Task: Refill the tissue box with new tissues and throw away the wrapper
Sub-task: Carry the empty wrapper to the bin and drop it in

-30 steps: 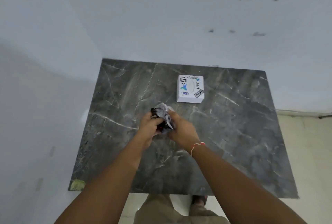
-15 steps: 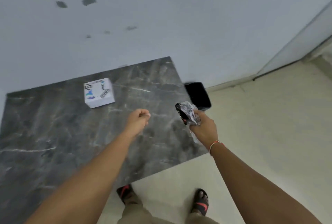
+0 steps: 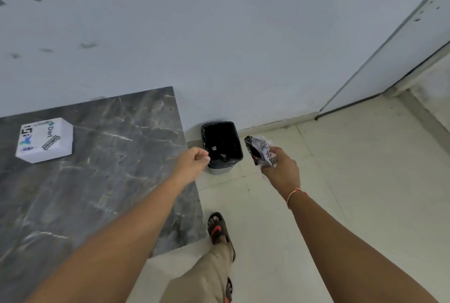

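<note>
My right hand [image 3: 281,171] is closed around a crumpled black and clear plastic wrapper [image 3: 259,150], held over the floor just right of a small bin [image 3: 221,141] lined with a black bag. My left hand [image 3: 193,161] is curled into a loose fist with nothing in it, at the table's right edge, just left of the bin. The white tissue box [image 3: 45,141] with printed logos sits on the dark marble table [image 3: 109,169] at the left.
The bin stands on the pale tiled floor [image 3: 353,193] against the white wall [image 3: 219,35], right beside the table's corner. My legs and sandalled feet [image 3: 219,229] are below, near the table's edge. A wall corner lies at the far right.
I have turned right, so the bin has come fully into view. My right hand carried the wrapper off the table to beside the bin. My left hand let go of it and trails behind.
</note>
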